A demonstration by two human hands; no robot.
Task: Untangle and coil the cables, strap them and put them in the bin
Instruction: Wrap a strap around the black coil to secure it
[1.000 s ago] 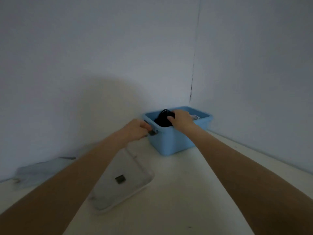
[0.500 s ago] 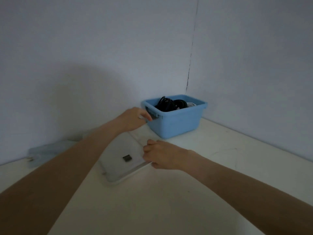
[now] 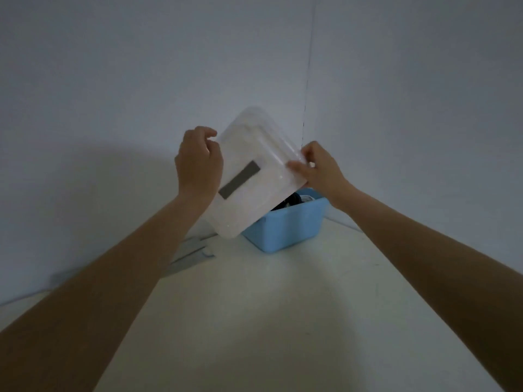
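Observation:
A translucent white lid (image 3: pixel 254 176) with a grey label hangs tilted in the air above the blue bin (image 3: pixel 285 230) in the table's far corner. My left hand (image 3: pixel 198 165) grips the lid's left edge. My right hand (image 3: pixel 317 168) pinches its right edge. Black coiled cables (image 3: pixel 288 203) and a bit of something white show inside the bin, below the lid's lower right edge. The lid hides most of the bin's opening.
A flat grey object (image 3: pixel 189 256) lies on the white table (image 3: pixel 283 321) left of the bin, partly behind my left forearm. Two grey walls meet right behind the bin.
My left hand let go of the bin's rim. Both hands took the lid off the table and raised it, tilted, over the bin.

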